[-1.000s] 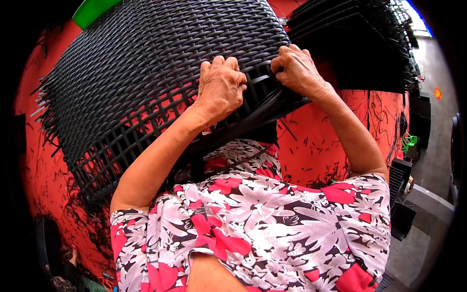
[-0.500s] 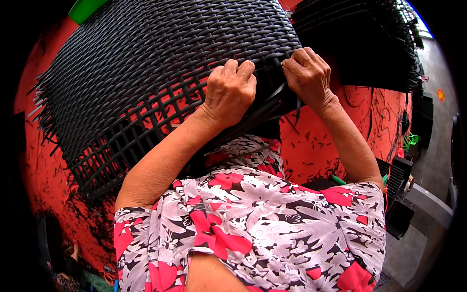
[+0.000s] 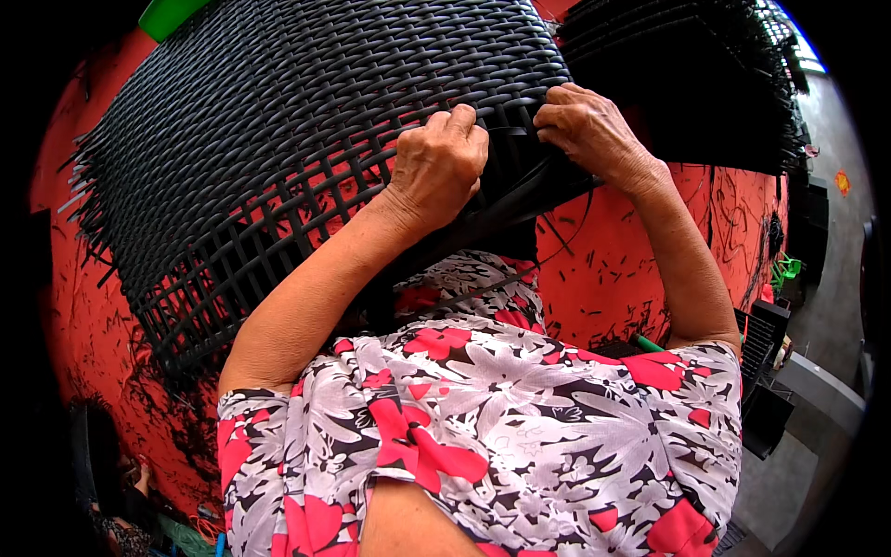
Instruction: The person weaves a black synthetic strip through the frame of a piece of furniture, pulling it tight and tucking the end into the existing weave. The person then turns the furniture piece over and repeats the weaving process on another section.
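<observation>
A large panel of dark wicker weave [image 3: 306, 102] slants across in front of me. Its far part is tightly woven, while the strands nearer me form an open grid [image 3: 251, 251]. My left hand [image 3: 439, 165] is closed, fingers curled down at the border of the tight weave. At the panel's right edge, my right hand [image 3: 594, 137] is closed with its fingertips pinched together. A flat black strip [image 3: 507, 130] shows between the hands and seems to run into both grips; its ends are hidden. Loose dark strands [image 3: 520, 197] hang below the hands.
A stack of dark woven panels [image 3: 705, 102] stands at the upper right. Black scraps litter the red floor [image 3: 603, 269]. Something green [image 3: 172, 14] is at the top left, and a green stool [image 3: 787, 269] at the far right. Part of another person [image 3: 130, 506] shows at the lower left.
My right hand has turned and shifted slightly up and left, its wrist swinging out to the right. The strip between my hands shows more clearly. My left hand has barely moved.
</observation>
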Tool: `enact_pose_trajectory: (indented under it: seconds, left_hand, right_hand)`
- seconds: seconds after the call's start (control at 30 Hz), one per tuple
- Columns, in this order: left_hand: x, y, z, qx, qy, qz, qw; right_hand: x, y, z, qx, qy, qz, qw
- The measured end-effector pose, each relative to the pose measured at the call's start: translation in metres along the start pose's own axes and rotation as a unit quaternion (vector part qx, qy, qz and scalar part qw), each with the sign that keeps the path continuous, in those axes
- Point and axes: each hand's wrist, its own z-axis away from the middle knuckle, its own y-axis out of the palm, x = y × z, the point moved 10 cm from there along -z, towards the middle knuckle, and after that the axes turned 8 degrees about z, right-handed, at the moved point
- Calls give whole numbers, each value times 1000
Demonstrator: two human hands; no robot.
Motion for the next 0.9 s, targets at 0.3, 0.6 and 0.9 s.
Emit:
enact_pose_trajectory:
  seconds: [0.3, 0.6, 0.9]
  left_hand:
    - [-8, -7, 3, -43, 50, -15, 998]
    - [3, -58, 54, 48, -5, 181, 982]
    - [52, -80, 75, 5, -151, 84, 985]
  right_hand:
    - [3, -12, 1, -126, 12, 63, 990]
    - [10, -22, 23, -147, 46, -18, 988]
    - [-26, -15, 45, -116, 207, -200, 951]
